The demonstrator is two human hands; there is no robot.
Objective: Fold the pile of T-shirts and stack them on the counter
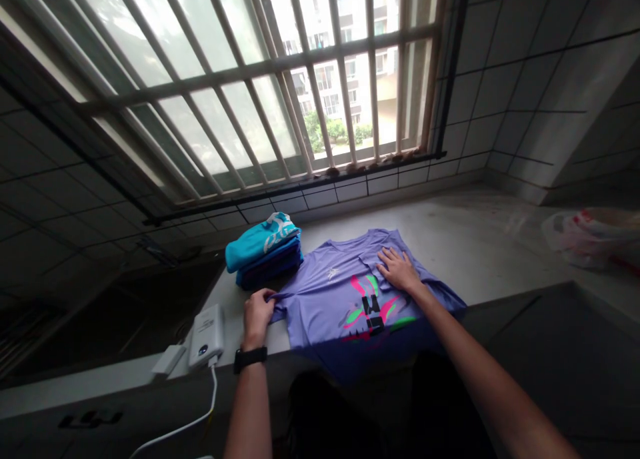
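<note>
A purple T-shirt (315, 306) with a pink, green and black print lies spread on the counter, its neckline toward the window and its lower part hanging over the front edge. My left hand (258, 312), with a black watch on the wrist, pinches the shirt's left sleeve. Flat on the right side of the shirt's chest rests my right hand (399, 270), fingers spread. Just beyond my left hand sits a stack of folded clothes (267, 256), bright turquoise on top and dark blue below.
A white power bank (207, 336) with a white cable (213, 396) and a small white block (169, 360) lie near the counter's front edge. Left of them is a dark sink (165, 292). A plastic bag (590, 236) sits far right. A barred window (280, 66) is behind.
</note>
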